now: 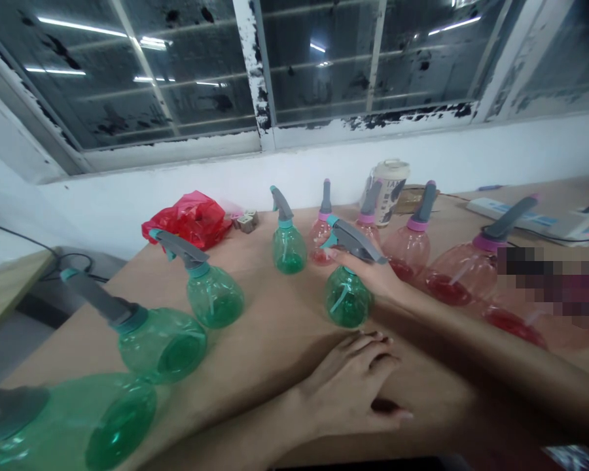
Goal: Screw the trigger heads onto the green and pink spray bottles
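Note:
A green spray bottle with a grey and teal spray head stands upright near the middle of the table. My right hand is closed around its neck, just under the head, with some fingers hidden behind it. Below it, my left hand rests on the tabletop, holding nothing, its fingers loosely bent and the thumb apart. Another green spray bottle stands farther back. Several more line the left side, including one green bottle and a nearer one. Pink spray bottles, such as this pink bottle, stand on the right.
A crumpled red plastic bag lies at the back left beside small pale blocks. A patterned cup stands behind the pink bottles. At the right back lies a white power strip with a cable. A windowed wall borders the table.

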Available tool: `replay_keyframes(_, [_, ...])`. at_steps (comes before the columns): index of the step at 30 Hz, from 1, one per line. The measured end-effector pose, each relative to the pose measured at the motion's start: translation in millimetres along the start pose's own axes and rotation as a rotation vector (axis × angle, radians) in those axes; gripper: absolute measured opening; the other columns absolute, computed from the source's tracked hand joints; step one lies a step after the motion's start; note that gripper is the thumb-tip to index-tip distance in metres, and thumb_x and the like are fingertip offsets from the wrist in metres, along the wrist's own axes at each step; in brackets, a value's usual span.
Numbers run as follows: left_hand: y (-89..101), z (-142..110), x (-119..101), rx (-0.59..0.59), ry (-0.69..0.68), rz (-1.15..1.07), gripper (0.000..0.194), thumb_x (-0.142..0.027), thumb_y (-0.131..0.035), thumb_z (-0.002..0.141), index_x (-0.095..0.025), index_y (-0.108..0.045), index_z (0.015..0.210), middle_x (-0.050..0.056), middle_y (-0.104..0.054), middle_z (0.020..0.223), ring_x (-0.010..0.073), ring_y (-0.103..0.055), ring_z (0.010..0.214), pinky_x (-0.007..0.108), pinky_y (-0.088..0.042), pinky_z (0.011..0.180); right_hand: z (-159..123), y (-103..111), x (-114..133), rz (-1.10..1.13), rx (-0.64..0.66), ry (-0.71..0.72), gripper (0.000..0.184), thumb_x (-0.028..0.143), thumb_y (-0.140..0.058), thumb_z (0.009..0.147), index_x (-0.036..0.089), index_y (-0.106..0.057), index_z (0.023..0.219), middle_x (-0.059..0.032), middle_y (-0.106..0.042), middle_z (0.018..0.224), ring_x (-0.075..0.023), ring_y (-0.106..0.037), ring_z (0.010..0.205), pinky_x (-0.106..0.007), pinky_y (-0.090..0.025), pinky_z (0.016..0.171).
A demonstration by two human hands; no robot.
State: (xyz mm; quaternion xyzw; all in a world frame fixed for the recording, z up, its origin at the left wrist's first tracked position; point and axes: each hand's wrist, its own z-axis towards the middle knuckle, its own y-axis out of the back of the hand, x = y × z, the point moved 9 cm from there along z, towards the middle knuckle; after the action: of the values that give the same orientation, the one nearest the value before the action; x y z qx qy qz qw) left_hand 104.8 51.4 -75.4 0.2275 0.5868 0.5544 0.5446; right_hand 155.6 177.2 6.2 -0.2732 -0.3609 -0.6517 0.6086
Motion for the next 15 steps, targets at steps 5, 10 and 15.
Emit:
replay_keyframes(5, [-0.6,-0.2,0.9,-0.001,0.024,-0.003,0.056,-0.053,-0.051,0.085,-0.015,-0.048,0.127,0.01,-0.049,0.137,0.0229,-0.038,0.132,0.036,-0.029,0.111,-1.0,0.7,1.8,0.008,-0.005,0.006,0.02,0.034,-0.063,0.08,0.029,-0.061,0.1,0.0005,-0.068,0.1,-0.0185,-0.065,0.084,-0.038,-0.048,0.086])
replay_keyframes(10, [-1.3,-0.4,0.7,-0.003,0.025,-0.002,0.055,-0.052,-0.05,0.086,-0.016,-0.048,0.127,0.009,-0.05,0.136,0.0226,-0.037,0.133,0.036,-0.028,0.112,0.8,0.9,3.8,0.02,-0.014,0.004,0.021,0.037,-0.064,0.079,0.028,-0.061,0.098,0.0014,-0.067,0.096,-0.017,-0.064,0.081,-0.035,-0.049,0.08])
replay_keyframes(15, [-0.3,-0.4,0.8,-0.011,0.019,-0.005,0.055,-0.052,-0.051,0.085,-0.014,-0.05,0.125,0.01,-0.05,0.136,0.0217,-0.037,0.133,0.032,-0.027,0.112,-3.4,3.1,4.6,-0.087,-0.012,-0.046,0.017,0.043,-0.065,0.078,0.026,-0.062,0.082,0.0036,-0.06,0.07,-0.014,-0.054,0.061,-0.03,-0.044,0.061])
